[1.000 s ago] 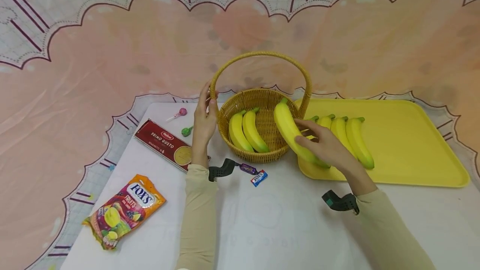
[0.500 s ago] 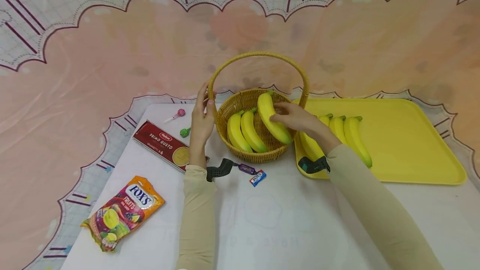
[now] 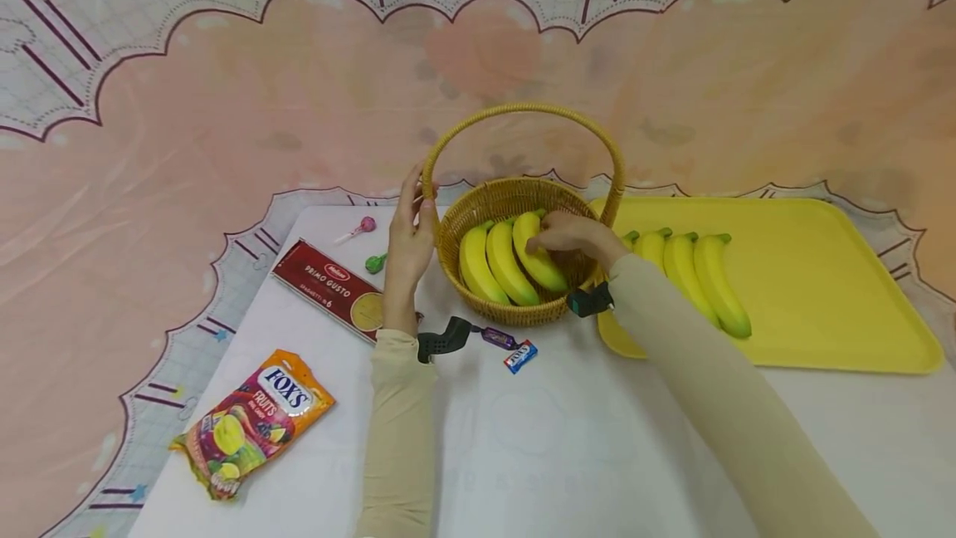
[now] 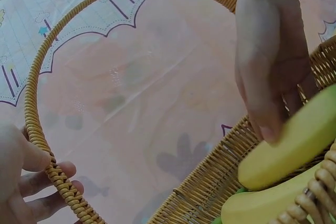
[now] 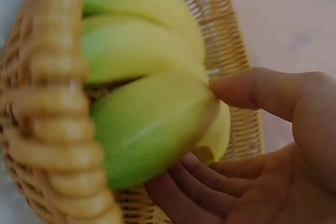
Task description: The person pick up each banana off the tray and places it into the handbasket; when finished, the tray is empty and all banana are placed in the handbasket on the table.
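Observation:
Inside a woven wicker basket [image 3: 493, 315], two yellow bananas [image 3: 484, 266] lie side by side. My right hand [image 3: 571, 235] reaches in from the right and grips a third banana [image 3: 539, 260] between thumb and fingers, beside those two. The right wrist view shows the thumb on top of this banana [image 5: 157, 124] and the other fingers beneath it. At the basket's left side, my left hand [image 3: 411, 243] holds the base of the arched handle [image 4: 32, 85], thumb on one side and fingertips on the other. Several more bananas [image 3: 690, 276] lie on a yellow tray [image 3: 821, 289] to the right.
A dark red spaghetti box [image 3: 329, 289] lies left of the basket, partly behind my left arm. Near it are a pink lollipop [image 3: 366, 225] and a green lollipop [image 3: 375, 263]. Small wrapped candies [image 3: 520, 356] lie before the basket; an orange candy bag [image 3: 254, 426] lies front left.
My right hand has carried the banana leftward from above the tray and down into the basket, beside the other two. My left hand has stayed on the handle.

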`<control>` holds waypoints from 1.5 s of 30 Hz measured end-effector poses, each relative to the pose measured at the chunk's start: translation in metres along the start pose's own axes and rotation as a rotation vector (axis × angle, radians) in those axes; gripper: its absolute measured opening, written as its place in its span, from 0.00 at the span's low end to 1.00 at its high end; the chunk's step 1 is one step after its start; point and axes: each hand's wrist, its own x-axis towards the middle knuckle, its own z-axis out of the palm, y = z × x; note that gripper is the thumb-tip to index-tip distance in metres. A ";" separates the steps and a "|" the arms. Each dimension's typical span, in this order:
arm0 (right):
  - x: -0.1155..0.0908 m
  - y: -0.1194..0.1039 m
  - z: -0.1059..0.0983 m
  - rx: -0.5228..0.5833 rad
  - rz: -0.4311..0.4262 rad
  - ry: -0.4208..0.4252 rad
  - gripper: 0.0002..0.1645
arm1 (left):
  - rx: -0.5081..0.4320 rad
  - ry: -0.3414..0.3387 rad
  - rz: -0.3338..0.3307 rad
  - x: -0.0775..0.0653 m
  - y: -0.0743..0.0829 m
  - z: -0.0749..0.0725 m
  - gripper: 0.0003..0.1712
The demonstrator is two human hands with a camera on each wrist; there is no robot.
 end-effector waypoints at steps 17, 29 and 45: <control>0.001 0.007 0.008 -0.190 0.000 -0.008 0.37 | 0.007 0.003 0.030 0.003 -0.010 0.007 0.28; -0.034 0.017 0.015 -0.116 -0.222 0.298 0.29 | 0.054 0.055 0.093 0.011 -0.036 0.007 0.27; -0.088 0.063 0.025 0.160 -0.378 0.620 0.18 | 0.045 0.028 0.040 -0.003 0.002 0.004 0.29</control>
